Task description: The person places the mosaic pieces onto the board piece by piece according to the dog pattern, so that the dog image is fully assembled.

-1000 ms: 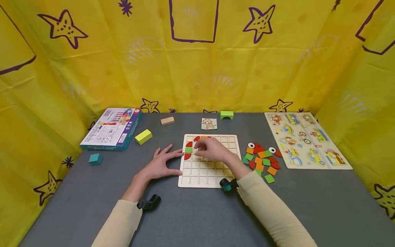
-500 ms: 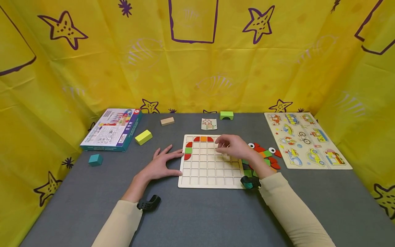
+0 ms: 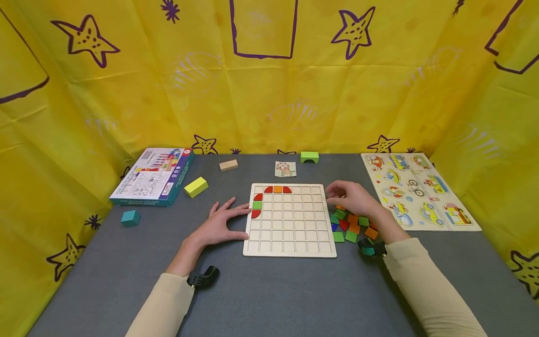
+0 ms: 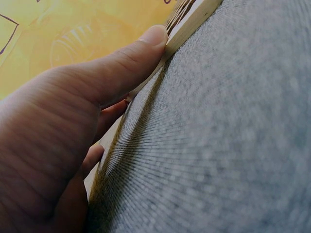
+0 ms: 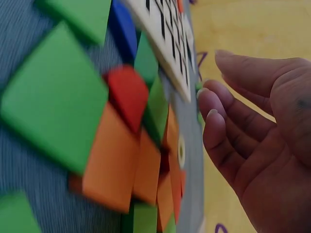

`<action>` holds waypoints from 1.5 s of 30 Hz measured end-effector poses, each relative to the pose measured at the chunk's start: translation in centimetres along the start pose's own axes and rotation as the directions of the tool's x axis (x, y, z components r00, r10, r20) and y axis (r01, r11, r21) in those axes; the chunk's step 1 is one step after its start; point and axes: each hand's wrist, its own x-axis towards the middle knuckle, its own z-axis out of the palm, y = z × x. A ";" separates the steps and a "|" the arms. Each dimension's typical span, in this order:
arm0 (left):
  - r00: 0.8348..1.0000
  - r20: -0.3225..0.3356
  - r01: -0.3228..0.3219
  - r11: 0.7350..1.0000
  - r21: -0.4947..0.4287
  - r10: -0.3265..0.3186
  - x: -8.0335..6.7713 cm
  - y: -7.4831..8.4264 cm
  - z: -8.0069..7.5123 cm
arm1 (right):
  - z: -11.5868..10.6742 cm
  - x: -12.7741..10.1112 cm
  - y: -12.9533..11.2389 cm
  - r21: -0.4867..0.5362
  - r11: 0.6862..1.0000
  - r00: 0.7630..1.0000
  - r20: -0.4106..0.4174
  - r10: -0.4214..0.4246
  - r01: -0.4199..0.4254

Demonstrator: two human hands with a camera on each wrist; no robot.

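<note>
A wooden grid board [image 3: 290, 234] lies on the grey table, with red, orange and green tiles [image 3: 277, 189] set along its top-left corner. My left hand [image 3: 221, 224] lies flat on the table, fingers spread, its thumb [image 4: 126, 60] and fingertips against the board's left edge [image 4: 187, 24]. My right hand [image 3: 353, 199] hovers over the pile of loose coloured tiles [image 3: 351, 227] just right of the board, fingers loosely curved and holding nothing. In the right wrist view the fingers [image 5: 228, 131] hang above orange, red and green tiles [image 5: 121, 155].
A vehicle peg puzzle [image 3: 417, 189] lies at the right. A game box [image 3: 153, 175], yellow block [image 3: 195, 186], teal block [image 3: 130, 217], tan block [image 3: 229, 164], green arch block [image 3: 309, 157] and pattern card [image 3: 285, 169] lie around the back and left. Yellow cloth walls enclose the table.
My right hand left the board's upper rows and moved right to the loose tile pile. An orange and a red tile now show in the top row. The left hand stayed put.
</note>
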 end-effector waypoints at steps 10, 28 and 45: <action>1.000 -0.001 0.000 1.000 0.009 0.000 0.1 0.0 0.0 | -1.3 -0.6 2.5 -0.006 0.997 0.996 -0.045 0.074 -0.074; 1.000 -0.003 -0.006 1.000 0.004 0.006 0.0 -0.1 0.2 | -1.3 0.5 3.8 -0.162 0.981 0.994 0.003 0.113 -0.111; 1.000 -0.019 -0.023 1.000 0.006 0.023 -0.1 0.0 0.1 | 0.1 1.7 1.3 0.063 0.998 0.997 -0.069 0.017 -0.012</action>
